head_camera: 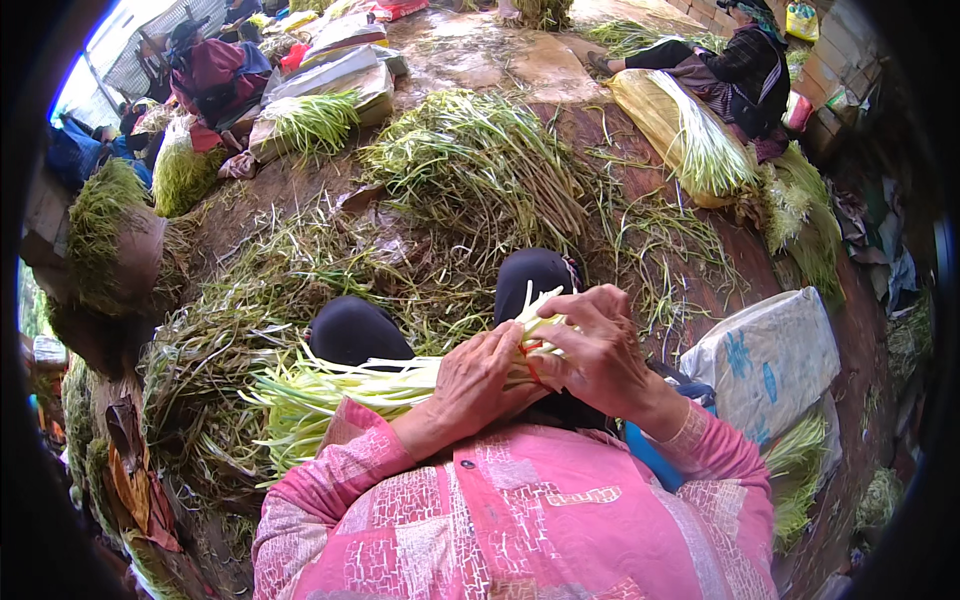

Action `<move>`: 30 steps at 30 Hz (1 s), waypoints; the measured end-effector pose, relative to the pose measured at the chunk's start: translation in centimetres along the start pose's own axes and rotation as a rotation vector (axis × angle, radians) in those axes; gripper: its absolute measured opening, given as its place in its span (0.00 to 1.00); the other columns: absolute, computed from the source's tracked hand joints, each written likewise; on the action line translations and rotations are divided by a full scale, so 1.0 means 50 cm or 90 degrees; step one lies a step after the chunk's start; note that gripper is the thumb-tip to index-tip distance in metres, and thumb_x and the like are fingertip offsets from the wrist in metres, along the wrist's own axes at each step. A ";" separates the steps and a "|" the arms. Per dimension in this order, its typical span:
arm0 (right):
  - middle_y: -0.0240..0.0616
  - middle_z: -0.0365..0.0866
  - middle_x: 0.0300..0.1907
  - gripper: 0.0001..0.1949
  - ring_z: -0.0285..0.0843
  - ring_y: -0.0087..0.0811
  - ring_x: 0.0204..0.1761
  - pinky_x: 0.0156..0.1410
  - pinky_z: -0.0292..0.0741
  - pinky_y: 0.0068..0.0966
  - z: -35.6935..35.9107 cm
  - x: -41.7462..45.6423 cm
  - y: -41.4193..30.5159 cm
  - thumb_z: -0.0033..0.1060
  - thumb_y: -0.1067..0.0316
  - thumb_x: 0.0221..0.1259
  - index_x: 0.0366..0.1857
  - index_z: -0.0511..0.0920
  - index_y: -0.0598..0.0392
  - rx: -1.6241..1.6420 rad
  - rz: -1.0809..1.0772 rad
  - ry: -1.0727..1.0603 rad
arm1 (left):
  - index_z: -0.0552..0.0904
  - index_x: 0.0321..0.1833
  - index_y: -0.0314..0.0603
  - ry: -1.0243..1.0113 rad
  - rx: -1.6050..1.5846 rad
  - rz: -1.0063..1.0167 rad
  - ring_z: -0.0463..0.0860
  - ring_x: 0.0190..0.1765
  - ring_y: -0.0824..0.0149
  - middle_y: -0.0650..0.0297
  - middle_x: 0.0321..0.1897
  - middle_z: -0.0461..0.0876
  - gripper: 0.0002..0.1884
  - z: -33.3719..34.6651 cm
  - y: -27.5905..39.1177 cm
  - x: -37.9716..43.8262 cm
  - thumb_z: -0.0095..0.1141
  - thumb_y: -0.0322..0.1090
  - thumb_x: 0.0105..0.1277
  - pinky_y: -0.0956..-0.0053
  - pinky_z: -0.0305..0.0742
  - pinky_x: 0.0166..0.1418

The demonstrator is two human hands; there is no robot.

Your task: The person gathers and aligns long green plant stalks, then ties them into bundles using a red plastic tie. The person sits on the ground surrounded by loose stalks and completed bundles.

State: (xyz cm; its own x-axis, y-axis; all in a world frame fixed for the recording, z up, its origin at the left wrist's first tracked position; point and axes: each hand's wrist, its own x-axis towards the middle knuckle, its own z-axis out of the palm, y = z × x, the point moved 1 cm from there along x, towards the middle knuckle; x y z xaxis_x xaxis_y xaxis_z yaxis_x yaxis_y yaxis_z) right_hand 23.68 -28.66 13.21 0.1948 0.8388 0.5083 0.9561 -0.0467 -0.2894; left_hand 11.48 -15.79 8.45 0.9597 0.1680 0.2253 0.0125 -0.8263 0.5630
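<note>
Across my lap lies a bundle of pale green leafy stalks point(337, 394), perhaps garlic chives, its loose leaf tips pointing left. My left hand point(480, 367) is wrapped around the bundle near its whitish end. A thin red band point(534, 367) circles the stalks there. My right hand point(592, 352) pinches at the band and the stalk ends, thumb and fingers closed around them. The palm sides of both hands are hidden, as is the underside of the bundle. My two knees point(356, 330) in dark trousers rise just beyond it.
A large heap of untrimmed stalks point(480, 157) lies ahead, with scattered plant litter point(217, 367) at left. A white sack point(765, 360) stands at my right above more greens point(799, 472). Seated people point(214, 71) work at far left, and another person point(750, 67) sits at far right beside a yellow sack point(637, 105).
</note>
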 end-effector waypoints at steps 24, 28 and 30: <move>0.26 0.75 0.31 0.07 0.72 0.28 0.33 0.47 0.63 0.30 0.042 -0.060 0.082 0.67 0.69 0.45 0.30 0.81 0.47 -0.042 -0.066 0.084 | 0.60 0.66 0.27 0.036 0.174 -0.024 0.75 0.57 0.45 0.38 0.59 0.69 0.42 0.043 -0.009 -0.012 0.64 0.44 0.54 0.58 0.69 0.58; 0.31 0.77 0.31 0.07 0.73 0.33 0.33 0.45 0.65 0.31 0.023 -0.113 0.100 0.68 0.67 0.48 0.31 0.80 0.49 0.013 0.057 0.133 | 0.62 0.66 0.29 0.026 0.199 -0.025 0.76 0.55 0.47 0.41 0.59 0.70 0.43 0.041 -0.004 -0.009 0.62 0.53 0.54 0.54 0.69 0.57; 0.32 0.78 0.31 0.07 0.75 0.34 0.36 0.47 0.65 0.31 0.015 -0.136 0.106 0.67 0.65 0.51 0.33 0.80 0.50 0.042 0.146 0.155 | 0.60 0.67 0.30 -0.003 0.162 -0.018 0.75 0.57 0.46 0.41 0.59 0.70 0.43 0.026 0.000 -0.007 0.62 0.53 0.55 0.54 0.67 0.60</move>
State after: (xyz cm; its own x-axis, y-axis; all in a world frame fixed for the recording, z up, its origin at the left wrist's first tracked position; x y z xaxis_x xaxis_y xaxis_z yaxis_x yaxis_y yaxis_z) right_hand 27.24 -34.18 7.61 0.4581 0.6554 0.6004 0.8663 -0.1779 -0.4668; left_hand 11.52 -16.54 7.31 0.9594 0.1909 0.2077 0.1093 -0.9303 0.3502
